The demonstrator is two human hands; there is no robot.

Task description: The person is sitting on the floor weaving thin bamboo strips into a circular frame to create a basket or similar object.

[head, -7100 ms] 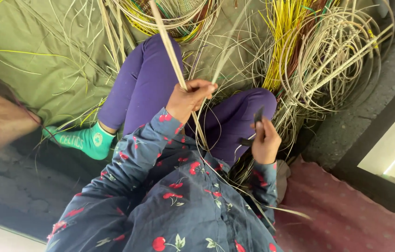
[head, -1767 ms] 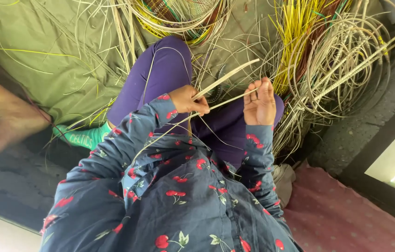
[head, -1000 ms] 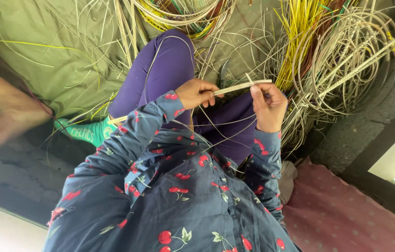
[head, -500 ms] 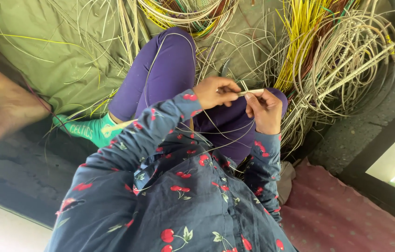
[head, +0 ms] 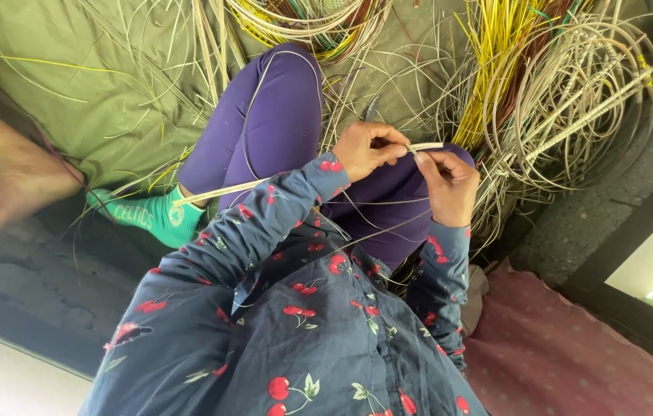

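Note:
My left hand (head: 367, 150) and my right hand (head: 448, 185) meet above my purple-clad knees (head: 280, 115). Both pinch a pale flat cane strip (head: 218, 191). Its short end pokes out between the fingertips of the two hands. The long part runs back under my left sleeve toward my green sock (head: 149, 217). A few thin loose strands hang across my lap below the hands. My sleeves are dark blue with red cherries.
Coils of natural and yellow cane (head: 573, 92) lie at the upper right, and more strands (head: 303, 19) spread at the top. A green cloth (head: 72, 85) covers the floor. Another person's bare foot (head: 3, 192) rests at the left. A pink mat (head: 573, 362) lies at the lower right.
The strip has slid left through my hands, so only a short end shows beyond them. My hands have come closer together, and the left one has moved right.

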